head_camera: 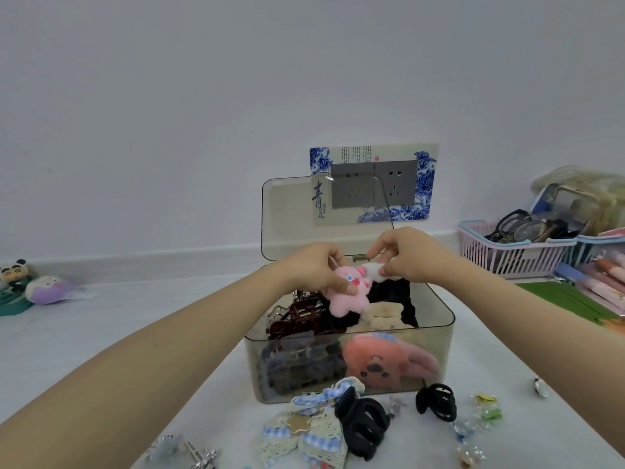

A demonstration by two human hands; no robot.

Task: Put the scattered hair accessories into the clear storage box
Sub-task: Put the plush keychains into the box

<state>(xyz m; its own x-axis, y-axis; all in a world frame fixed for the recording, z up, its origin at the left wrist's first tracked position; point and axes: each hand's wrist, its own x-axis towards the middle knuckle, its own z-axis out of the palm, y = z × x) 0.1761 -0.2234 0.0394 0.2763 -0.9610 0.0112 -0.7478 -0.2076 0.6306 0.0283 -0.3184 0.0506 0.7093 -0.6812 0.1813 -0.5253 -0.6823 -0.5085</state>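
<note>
Left hand (316, 265): closed on the pink plush clip (348, 292), thumb on its front and fingers behind it; it holds it above the open box.
Right hand (411, 253): fingers pinched on a white fluffy piece (373, 271) that touches the upper right of the pink plush clip.
Both hands: close together, almost touching, over the back part of the box.
Clear storage box (436, 336): directly under the hands, its lid (291, 211) stands open behind them.
Inside the box: below the left hand a dark red claw clip (297, 319); below the right hand black fabric (392, 296) and a beige plush bear (382, 316); at the front wall a big pink plush face (382, 363).
Still outside, nearer to the person than the hands: a blue checked lace bow (304, 431), a big black claw clip (363, 424) just beside it, a small black claw clip (436, 401) further right, small shiny clips (483, 414) near it.
Far right of the right hand: a pink basket (514, 255) with glasses in it.
Far left of the left hand: plush toys (47, 289) by the wall.
</note>
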